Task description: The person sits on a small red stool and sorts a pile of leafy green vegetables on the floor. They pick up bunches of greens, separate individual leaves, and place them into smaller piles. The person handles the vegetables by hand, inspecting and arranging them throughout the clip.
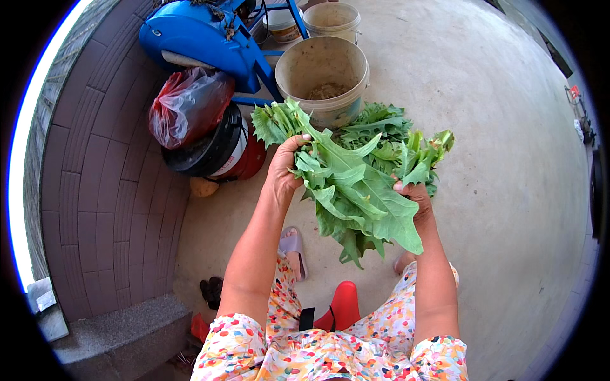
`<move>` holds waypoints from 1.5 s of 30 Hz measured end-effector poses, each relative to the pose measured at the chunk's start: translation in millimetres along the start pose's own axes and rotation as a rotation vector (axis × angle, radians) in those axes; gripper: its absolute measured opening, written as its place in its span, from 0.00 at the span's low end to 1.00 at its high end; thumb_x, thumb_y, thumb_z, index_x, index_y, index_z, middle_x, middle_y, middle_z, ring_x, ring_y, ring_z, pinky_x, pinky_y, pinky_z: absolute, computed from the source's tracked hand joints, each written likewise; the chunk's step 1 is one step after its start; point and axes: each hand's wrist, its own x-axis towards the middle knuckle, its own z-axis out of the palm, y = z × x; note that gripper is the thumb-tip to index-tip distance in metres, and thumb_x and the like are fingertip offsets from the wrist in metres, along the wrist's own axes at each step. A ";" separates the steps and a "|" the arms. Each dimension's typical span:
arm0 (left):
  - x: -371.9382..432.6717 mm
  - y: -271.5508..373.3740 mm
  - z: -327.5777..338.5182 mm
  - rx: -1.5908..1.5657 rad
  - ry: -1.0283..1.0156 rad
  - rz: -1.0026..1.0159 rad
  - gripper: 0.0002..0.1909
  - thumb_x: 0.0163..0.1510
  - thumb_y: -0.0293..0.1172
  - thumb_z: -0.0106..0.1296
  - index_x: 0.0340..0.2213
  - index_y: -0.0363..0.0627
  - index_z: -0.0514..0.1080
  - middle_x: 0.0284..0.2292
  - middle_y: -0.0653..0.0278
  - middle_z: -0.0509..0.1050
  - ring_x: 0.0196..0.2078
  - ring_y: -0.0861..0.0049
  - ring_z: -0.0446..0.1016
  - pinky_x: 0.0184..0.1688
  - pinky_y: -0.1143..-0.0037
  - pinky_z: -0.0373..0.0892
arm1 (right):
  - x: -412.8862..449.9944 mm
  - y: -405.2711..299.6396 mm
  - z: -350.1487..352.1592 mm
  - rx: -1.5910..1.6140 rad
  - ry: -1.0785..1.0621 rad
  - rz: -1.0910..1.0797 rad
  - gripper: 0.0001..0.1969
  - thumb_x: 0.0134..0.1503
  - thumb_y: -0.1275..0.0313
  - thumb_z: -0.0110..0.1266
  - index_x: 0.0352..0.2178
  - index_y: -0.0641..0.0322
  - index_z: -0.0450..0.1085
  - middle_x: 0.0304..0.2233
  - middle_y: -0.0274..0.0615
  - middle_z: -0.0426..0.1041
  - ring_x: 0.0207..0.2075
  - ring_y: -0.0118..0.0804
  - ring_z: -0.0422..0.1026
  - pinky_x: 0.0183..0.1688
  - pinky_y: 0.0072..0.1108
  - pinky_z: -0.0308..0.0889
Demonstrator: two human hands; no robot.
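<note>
Large lobed green leaves [352,181] hang between my hands, their tips pointing down toward my lap. My left hand [287,162] grips one bunch, with cut stem ends sticking out above the thumb. Around another bunch, whose stems [421,150] point up and to the right, my right hand [413,193] is closed. Its fingers are partly hidden by leaves. Beyond the held leaves, more of the same greens [379,121] lie on the concrete floor, beside a large dirty plastic bucket [321,69].
Two more buckets [331,16] [282,24] stand behind the large one. To the left are a blue machine [205,43] and a plastic bag [190,107] on a lidded black-and-red bucket [248,157], near a tiled wall [109,166]. Something red [345,305] is between my legs.
</note>
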 end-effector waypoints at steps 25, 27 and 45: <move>-26.3 12.7 18.4 0.793 0.004 0.212 0.11 0.33 0.20 0.51 0.25 0.34 0.67 0.20 0.63 0.68 0.15 0.79 0.65 0.19 0.79 0.63 | 16.7 -5.4 9.6 0.288 -0.315 -0.047 0.17 0.37 0.75 0.45 0.34 0.69 0.62 0.30 0.50 0.68 0.27 0.37 0.68 0.33 0.25 0.68; -34.0 -0.2 34.0 0.877 0.008 0.111 0.12 0.33 0.22 0.53 0.25 0.35 0.68 0.18 0.67 0.67 0.17 0.81 0.65 0.19 0.81 0.62 | 18.2 -4.6 9.4 0.260 -0.311 -0.023 0.19 0.37 0.75 0.45 0.35 0.72 0.62 0.31 0.50 0.68 0.29 0.36 0.69 0.34 0.25 0.68; -6.0 -73.8 24.7 1.113 -0.120 0.239 0.17 0.30 0.24 0.53 0.28 0.29 0.67 0.22 0.56 0.72 0.26 0.76 0.70 0.32 0.77 0.66 | 17.3 12.3 42.6 0.096 -0.132 0.070 0.21 0.39 0.77 0.53 0.39 0.60 0.62 0.35 0.37 0.68 0.35 0.34 0.68 0.39 0.26 0.65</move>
